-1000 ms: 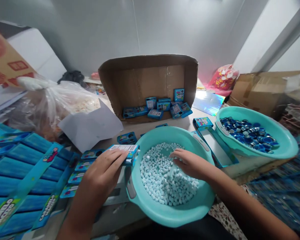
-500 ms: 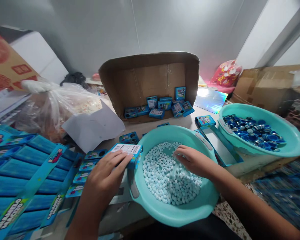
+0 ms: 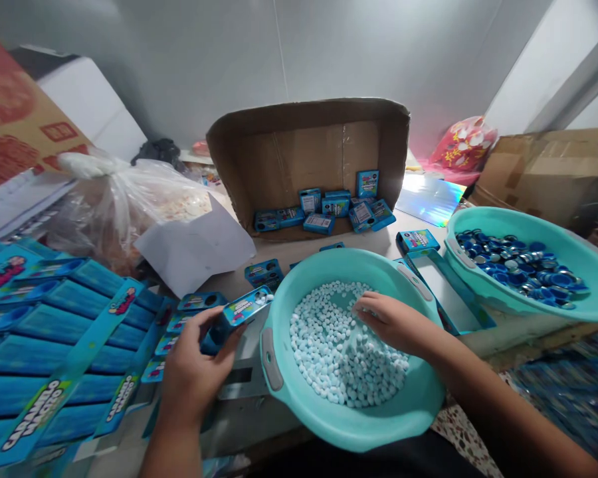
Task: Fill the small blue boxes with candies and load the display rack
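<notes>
1. Stacked long blue printed cardboard cartons (image 3: 54, 345) lie at the far left.
2. The left hand (image 3: 194, 372) is closed around a small blue rectangular candy box (image 3: 236, 312), held beside the basin's left rim; its long axis slants up to the right, open end towards the basin.
3. A round teal plastic basin (image 3: 379, 425) holds small pale-blue candy pellets (image 3: 339, 358).
4. The right hand (image 3: 391, 322), fingers loosely curled, rests on the pellets.
</notes>
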Motion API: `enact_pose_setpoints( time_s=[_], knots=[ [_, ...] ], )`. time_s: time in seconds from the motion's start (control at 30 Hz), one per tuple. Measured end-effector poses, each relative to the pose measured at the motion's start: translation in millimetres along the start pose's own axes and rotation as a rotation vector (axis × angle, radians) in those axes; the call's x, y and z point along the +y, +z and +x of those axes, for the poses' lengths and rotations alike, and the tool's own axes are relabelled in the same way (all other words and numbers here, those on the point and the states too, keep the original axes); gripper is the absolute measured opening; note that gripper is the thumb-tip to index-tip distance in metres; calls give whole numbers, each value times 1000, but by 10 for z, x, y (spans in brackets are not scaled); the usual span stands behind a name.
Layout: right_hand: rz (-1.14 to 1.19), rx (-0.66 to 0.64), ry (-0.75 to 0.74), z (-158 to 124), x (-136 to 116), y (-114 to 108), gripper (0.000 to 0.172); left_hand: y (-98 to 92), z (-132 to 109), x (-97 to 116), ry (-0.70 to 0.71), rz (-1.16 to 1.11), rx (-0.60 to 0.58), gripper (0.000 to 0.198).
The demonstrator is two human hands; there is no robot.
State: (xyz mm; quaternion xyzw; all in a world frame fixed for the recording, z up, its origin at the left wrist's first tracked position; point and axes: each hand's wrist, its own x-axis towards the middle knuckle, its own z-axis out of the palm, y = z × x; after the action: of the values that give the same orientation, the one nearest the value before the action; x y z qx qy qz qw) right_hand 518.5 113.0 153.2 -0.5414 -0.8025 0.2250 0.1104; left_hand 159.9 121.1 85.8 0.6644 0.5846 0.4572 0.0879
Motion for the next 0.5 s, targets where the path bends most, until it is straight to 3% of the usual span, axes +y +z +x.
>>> enact_pose_setpoints(
  time_s=[0.07, 0.17, 0.23, 0.33, 0.43, 0.5],
  knots=[
    [31, -38, 23, 2, -4, -10, 29, 21, -38, -128, -169, -162, 20, 48],
    [59, -82, 14, -8, -1, -22, 28, 0, -13, -208, -156, -156, -140, 65],
    [76, -112, -6, -20, 17, -22, 27, -39, 35, -176, -55, -44, -265, 51],
    [90, -140, -5, -28, 61, -13, 28, -78, 116, -84, -14, -3, -323, 25],
    [82, -151, 29, -23, 88, -8, 31, -94, 186, -28, -51, 59, -389, 19],
    [74, -156, 44, -21, 95, -8, 32, -123, 220, -14, 12, 167, -394, 17]
  ],
)
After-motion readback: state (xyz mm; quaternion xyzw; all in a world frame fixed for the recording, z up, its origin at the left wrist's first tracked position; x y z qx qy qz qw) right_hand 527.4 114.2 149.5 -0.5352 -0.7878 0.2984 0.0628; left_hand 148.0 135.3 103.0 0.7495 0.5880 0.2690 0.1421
